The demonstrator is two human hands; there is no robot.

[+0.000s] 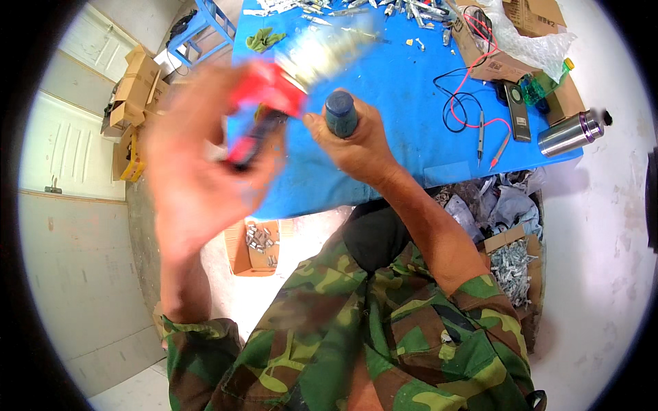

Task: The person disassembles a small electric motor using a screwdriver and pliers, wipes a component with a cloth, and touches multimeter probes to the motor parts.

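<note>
My left hand [199, 164] is raised close to the camera and smeared by motion. Its fingers curl round a red-and-black thing [274, 89], too blurred for me to tell its kind. A pale, streaked blur [329, 55] shows at the far end of that thing. Over the near part of the blue-covered table [404, 89], my right hand [367, 144] is closed round a dark blue-green tool handle [340, 113], seen end-on. The rest of that tool is hidden below the fist.
Small silvery parts [425, 14] and a green glove [264, 40] lie toward the table's far side. Test leads [481, 130], a dark handheld meter [517, 113] and a steel flask [569, 133] are at the right. Below stand boxes of metal cylinders [260, 238] and silvery scraps [513, 270].
</note>
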